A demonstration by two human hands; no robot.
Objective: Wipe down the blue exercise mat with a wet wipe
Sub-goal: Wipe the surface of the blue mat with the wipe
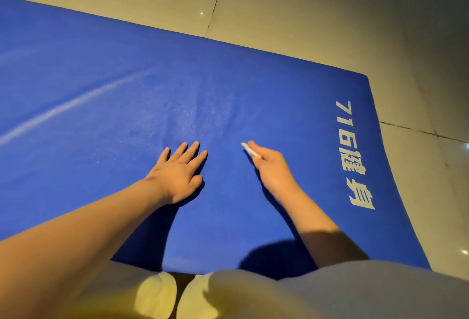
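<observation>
The left hand (181, 174) lies flat on the mat (101, 77), palm down, fingers straight and slightly spread; I judge it props the person's weight and pins the mat against creeping under the strokes. The right hand (271, 169), between the left hand and the white print (355, 156), curls its fingers and pinches a small folded wipe (250, 150), whose tip juts forward past the fingertips; the hand is low over the mat, but whether the wipe touches it I cannot tell; the fold probably gives a firm edge to press with. The mat lies spread on the tiled floor (279, 1), with the print at its right end; far left of the print a pale curved streak (71, 105) crosses the blue; nearer the print, just ahead of the hands, the surface has a mottled sheen, perhaps damp. Pale-clad knees (253, 293) rest at the mat's near edge, left of the print. No container shows; no wipe packet, bin or bucket is in view.
</observation>
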